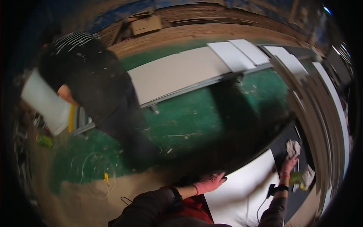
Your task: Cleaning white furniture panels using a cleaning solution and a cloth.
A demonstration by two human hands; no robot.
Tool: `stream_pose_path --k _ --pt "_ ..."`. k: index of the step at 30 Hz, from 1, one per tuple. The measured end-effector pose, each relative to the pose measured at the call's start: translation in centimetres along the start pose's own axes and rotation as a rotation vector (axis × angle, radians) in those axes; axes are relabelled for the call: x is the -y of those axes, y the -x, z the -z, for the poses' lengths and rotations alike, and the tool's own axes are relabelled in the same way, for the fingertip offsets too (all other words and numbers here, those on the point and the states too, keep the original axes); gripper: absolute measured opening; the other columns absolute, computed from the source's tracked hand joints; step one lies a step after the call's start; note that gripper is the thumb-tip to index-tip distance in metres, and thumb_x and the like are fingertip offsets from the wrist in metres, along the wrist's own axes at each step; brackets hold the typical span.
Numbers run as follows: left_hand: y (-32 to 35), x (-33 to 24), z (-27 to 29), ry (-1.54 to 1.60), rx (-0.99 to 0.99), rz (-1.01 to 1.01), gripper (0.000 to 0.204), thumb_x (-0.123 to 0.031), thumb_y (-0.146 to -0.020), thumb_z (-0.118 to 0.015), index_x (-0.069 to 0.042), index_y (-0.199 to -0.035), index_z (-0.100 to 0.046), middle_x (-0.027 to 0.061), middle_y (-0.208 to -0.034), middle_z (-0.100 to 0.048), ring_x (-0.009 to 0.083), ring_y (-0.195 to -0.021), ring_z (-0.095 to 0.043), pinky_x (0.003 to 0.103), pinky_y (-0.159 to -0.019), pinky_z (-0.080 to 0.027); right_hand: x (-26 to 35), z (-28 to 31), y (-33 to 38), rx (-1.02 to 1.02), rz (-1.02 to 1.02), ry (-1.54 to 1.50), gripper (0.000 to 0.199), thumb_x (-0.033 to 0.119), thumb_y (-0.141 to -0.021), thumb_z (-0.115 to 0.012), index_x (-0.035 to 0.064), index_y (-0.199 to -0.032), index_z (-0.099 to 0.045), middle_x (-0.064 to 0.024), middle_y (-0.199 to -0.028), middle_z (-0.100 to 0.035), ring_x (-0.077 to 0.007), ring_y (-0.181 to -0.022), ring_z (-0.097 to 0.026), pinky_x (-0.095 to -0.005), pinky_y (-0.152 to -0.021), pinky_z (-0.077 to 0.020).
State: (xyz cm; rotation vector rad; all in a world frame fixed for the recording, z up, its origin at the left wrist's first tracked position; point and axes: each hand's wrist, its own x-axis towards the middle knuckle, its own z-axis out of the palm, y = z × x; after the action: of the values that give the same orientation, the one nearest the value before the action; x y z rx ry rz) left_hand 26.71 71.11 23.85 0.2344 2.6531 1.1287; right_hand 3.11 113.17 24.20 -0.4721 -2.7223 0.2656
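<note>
A white flat panel (242,189) lies right in front of me on a dark surface. My left hand (210,184), in a pink glove, is at the panel's left edge with its fingers stretched out. At the right, my right hand (289,165), also gloved in pink, is closed on a crumpled whitish rag (293,148) just beyond the panel's right side. Beside the right wrist are a blurred yellow-green object (297,179) and another pale crumpled cloth (308,177).
Ahead, a long bench (185,72) carries a beige board and white panels (232,56). Another person (90,72) in dark clothes bends at its left end beside a pale sheet (47,98). Long boards (321,106) are stacked at right. A yellow-tipped cord (106,178) lies on the floor.
</note>
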Motion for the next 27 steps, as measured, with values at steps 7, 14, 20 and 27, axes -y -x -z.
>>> stream_pose_path --k 7,14,20,27 --pt "0.8 -0.4 0.9 0.071 -0.134 0.022 0.040 -0.030 -0.093 -0.043 0.001 -0.117 -0.049 0.0201 -0.104 -0.061 0.0361 -0.092 -0.059 0.042 -0.077 -0.048 3.9 -3.0 -5.1 0.167 -0.070 -0.566 0.042 0.008 -0.084 -0.052 0.0093 -0.126 -0.046 -0.0152 -0.119 -0.052 -0.0276 -0.108 -0.052 -0.0334 -0.092 -0.0403" --pt "0.4 -0.2 0.8 0.084 -0.051 0.058 0.037 -0.031 -0.093 -0.039 -0.002 -0.115 -0.049 0.0187 -0.100 -0.062 0.0360 -0.090 -0.059 0.045 -0.075 -0.048 4.9 5.8 3.6 -0.017 0.110 -0.491 0.032 -0.002 -0.080 -0.049 0.0001 -0.112 -0.056 -0.0200 -0.117 -0.052 -0.0334 -0.107 -0.052 -0.0382 -0.093 -0.0391" --pt "0.2 -0.1 0.5 0.115 -0.016 0.015 0.036 -0.032 -0.094 -0.038 -0.004 -0.114 -0.049 0.0195 -0.101 -0.062 0.0370 -0.094 -0.058 0.045 -0.079 -0.047 3.4 13.9 22.8 0.332 -0.129 -0.335 0.034 -0.001 -0.068 -0.058 0.0001 -0.101 -0.062 -0.0177 -0.107 -0.054 -0.0355 -0.102 -0.050 -0.0390 -0.090 -0.0393" --pt "-0.4 0.6 0.6 0.156 0.030 0.062 0.040 -0.037 -0.093 -0.037 -0.005 -0.114 -0.050 0.0208 -0.102 -0.061 0.0383 -0.095 -0.057 0.046 -0.081 -0.046 8.4 16.2 25.0 0.106 0.270 -0.039 0.030 0.011 -0.057 -0.072 0.0012 -0.084 -0.064 -0.0207 -0.121 -0.046 -0.0440 -0.121 -0.032 -0.0536 -0.105 -0.0189"
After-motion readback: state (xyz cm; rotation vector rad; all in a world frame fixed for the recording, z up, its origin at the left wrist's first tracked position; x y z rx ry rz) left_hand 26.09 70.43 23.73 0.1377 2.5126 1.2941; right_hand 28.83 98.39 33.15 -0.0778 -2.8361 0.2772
